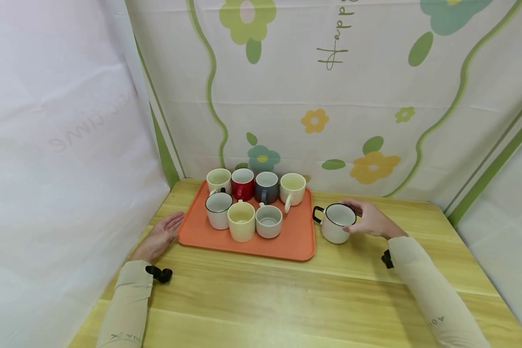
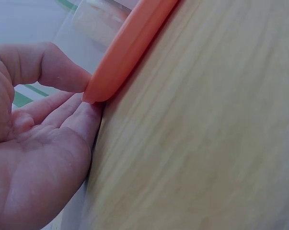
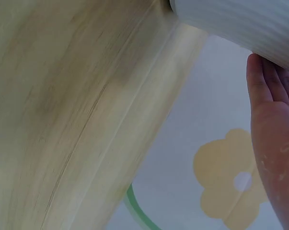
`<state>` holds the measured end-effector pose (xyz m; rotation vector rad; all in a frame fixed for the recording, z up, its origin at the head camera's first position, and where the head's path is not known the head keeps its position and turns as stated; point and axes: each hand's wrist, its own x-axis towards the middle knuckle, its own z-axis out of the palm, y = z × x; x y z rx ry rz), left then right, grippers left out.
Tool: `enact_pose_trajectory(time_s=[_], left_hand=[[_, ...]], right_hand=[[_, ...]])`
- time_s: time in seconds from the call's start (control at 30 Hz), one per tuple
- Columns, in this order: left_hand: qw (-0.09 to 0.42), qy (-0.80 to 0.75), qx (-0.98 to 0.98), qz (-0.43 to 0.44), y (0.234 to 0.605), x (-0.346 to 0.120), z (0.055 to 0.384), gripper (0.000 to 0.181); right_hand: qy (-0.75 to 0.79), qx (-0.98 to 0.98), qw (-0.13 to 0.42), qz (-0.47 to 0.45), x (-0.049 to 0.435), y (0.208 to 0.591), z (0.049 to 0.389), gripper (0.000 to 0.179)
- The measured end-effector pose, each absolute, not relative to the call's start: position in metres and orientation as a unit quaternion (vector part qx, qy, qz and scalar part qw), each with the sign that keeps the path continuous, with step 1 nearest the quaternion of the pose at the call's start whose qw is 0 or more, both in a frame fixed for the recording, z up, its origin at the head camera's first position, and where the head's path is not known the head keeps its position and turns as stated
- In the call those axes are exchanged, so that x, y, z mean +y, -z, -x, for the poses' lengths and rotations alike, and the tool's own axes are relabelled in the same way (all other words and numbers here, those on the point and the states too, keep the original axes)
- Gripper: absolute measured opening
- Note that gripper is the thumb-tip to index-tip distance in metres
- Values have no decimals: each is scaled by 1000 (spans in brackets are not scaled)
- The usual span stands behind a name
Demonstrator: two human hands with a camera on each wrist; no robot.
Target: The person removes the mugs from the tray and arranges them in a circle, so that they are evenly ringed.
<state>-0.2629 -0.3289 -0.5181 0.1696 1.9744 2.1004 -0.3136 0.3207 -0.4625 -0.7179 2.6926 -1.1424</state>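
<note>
On the right, my right hand [image 1: 367, 220] grips a white mug [image 1: 336, 232] with a dark rim and black handle, thumb on the near side and fingers round the back. The mug is upright beside the tray, its handle pointing left. In the right wrist view the fingers [image 3: 273, 84] lie along the mug's ribbed wall [image 3: 240, 24]. An orange tray [image 1: 296, 241] bears several mugs. At its left edge is my left hand [image 1: 158, 238], fingers extended along the side. The left wrist view has the thumb [image 2: 63, 72] touching the tray's corner.
The tray's back row has a cream mug [image 1: 219, 179], a red mug [image 1: 243, 186], a blue-grey mug [image 1: 266, 188] and another cream mug [image 1: 292, 189]. In front stand a black-rimmed white mug [image 1: 219, 215], a yellow mug [image 1: 241, 224] and a grey-white mug [image 1: 268, 224]. Printed curtains [image 1: 287, 87] border the wooden table [image 1: 261, 299].
</note>
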Motion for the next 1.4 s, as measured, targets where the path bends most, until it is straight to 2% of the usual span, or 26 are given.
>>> enact_pose_trajectory(time_s=[0.27,0.4,0.53,0.8,1.0,1.4], left_hand=[[125,-728,672,-50,518,-329,265,81],[127,-727,673,-53,519,-330,263,80],[126,-717,683,-49,517,-332,261,79],[130,-715,685,-47,516,-330,264,83],[132,-713,687,-43,516,-331,263,84],[130,-717,684,-48,517,-330,262,83]], right_hand=[[356,902,73,235,323,454,310,85],[297,929,18,222,311,437,301,91],[285,931,-46,223,280,419,287,88],[336,907,-90,238,217,409,263,88],[380,896,-78,218,178,417,263,87],[414,893,-36,172,121,460,279,88]])
